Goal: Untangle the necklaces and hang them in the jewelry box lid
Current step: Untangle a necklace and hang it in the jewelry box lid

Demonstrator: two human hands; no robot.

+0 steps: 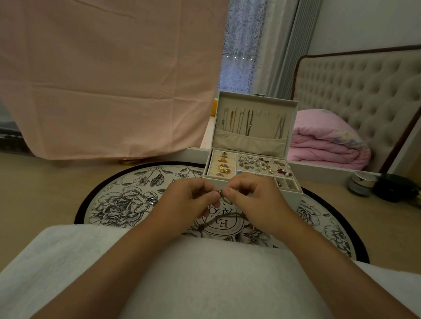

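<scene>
In the head view, both hands meet over the middle of the round floral mat point(122, 183), which lies on the worktop point(30, 191) near its front edge. The left hand point(186, 202) and right hand point(254, 203) each have their fingers point(234, 192) pinched together on one necklace point(219, 219). They hold it at a small bead between the two thumbs, probably to work a knot or clasp loose close to the eyes. The rest of the cord droops onto the mat below the hands, so its weight is off the part being handled.

The jewelry box point(295, 195) stands straight ahead, just beyond the hands toward the worktop's far edge. Its lid point(250, 144) is propped upright and faces the person, so the hooks are within easy reach. About five hung necklaces point(249, 123) dangle there into the pocket, though the thin chains blur together and the count is uncertain.

One silvery piece point(151, 200) lies alone on the mat, left of the left hand, probably waiting its turn. Three jars point(392, 188) sit at the far right edge.
</scene>
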